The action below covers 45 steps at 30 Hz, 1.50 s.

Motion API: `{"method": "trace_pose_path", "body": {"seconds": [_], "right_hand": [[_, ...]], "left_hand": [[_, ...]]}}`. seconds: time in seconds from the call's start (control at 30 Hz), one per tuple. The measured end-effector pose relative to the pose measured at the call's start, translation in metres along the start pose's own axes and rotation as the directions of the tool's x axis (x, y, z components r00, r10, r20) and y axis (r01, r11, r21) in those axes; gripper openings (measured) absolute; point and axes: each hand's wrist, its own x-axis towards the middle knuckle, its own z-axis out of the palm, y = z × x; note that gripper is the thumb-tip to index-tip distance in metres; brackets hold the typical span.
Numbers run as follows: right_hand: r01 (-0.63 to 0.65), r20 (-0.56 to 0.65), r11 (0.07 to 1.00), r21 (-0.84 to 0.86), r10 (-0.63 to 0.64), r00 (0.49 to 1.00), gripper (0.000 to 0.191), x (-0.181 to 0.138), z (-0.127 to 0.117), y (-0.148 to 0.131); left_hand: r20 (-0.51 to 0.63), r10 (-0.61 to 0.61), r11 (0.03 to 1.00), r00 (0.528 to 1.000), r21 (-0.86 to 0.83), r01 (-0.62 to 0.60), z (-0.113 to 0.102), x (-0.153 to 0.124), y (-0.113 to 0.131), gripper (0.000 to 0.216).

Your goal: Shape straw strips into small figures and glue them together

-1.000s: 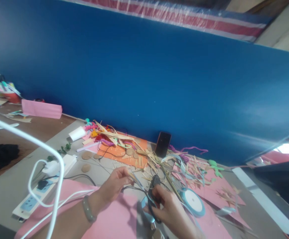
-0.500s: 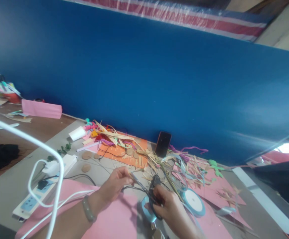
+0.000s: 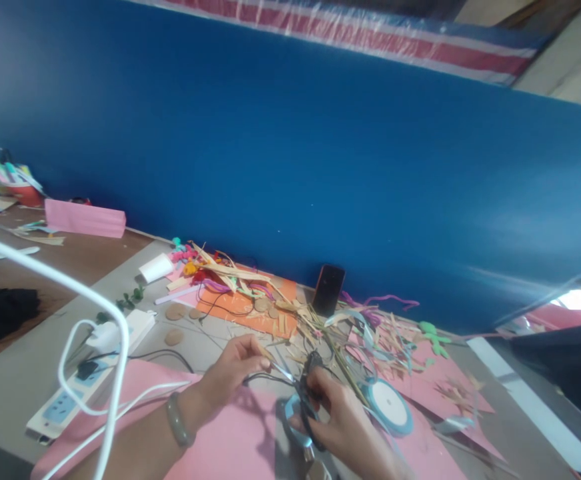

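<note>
My left hand (image 3: 233,375) pinches a thin straw-coloured strip (image 3: 265,353) between thumb and fingers, low in the middle of the view. A green bracelet (image 3: 176,419) circles that wrist. My right hand (image 3: 338,420) grips black-handled scissors (image 3: 309,393), whose blades point left toward the strip at my left fingertips. A thin black wire (image 3: 263,377) loops under both hands. Beneath them lies pink paper (image 3: 230,440) and a pale blue ribbon spool (image 3: 293,417), partly hidden by my right hand.
A second blue ribbon spool (image 3: 388,403) lies right of my hands. Straw scraps and coloured pipe cleaners litter the orange sheet (image 3: 243,307). A black phone (image 3: 328,289) leans on the blue wall. A power strip (image 3: 78,387) with white cables sits at left.
The scissors' blades have closed in toward the strip at my left fingertips. My right hand shifted slightly; the left hand stays where it was.
</note>
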Motion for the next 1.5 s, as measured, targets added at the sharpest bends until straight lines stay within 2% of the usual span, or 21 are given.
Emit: {"method": "trace_pose_path", "body": {"seconds": [0.33,0.83,1.0,1.17,1.27,1.4,1.5], "right_hand": [[-0.003,0.059,0.998,-0.068,0.007,0.998,0.03,0.001,-0.003,-0.005],[0.033,-0.032,0.995,-0.099,-0.036,0.999,0.029,0.001,0.014,0.014],[0.0,-0.052,1.0,-0.02,-0.001,0.999,0.033,0.003,0.018,0.015],[-0.01,-0.081,0.969,0.248,0.031,0.996,0.04,0.006,0.019,0.014],[0.004,-0.03,0.935,0.355,0.007,1.0,0.036,0.006,0.015,0.01],[0.013,0.05,0.964,0.267,-0.027,0.998,0.032,0.004,0.011,0.007],[-0.01,0.078,0.991,0.137,-0.001,0.997,0.031,0.004,0.009,0.006]], "left_hand": [[0.029,-0.009,1.0,1.0,-0.023,0.009,0.002,0.001,-0.005,0.014],[0.0,-0.03,0.999,1.0,-0.03,0.03,0.011,-0.002,0.005,0.016],[0.025,-0.03,0.999,0.999,-0.017,0.03,0.008,-0.001,0.004,0.015],[0.031,0.008,1.0,0.999,0.016,-0.009,0.006,-0.001,0.005,0.013],[0.021,-0.009,1.0,1.0,0.027,0.008,0.007,-0.001,0.006,0.015],[-0.002,-0.008,1.0,1.0,0.001,0.008,0.007,-0.001,0.005,0.015],[0.048,0.01,1.0,0.999,-0.011,-0.01,0.005,0.0,0.003,0.013]]}}
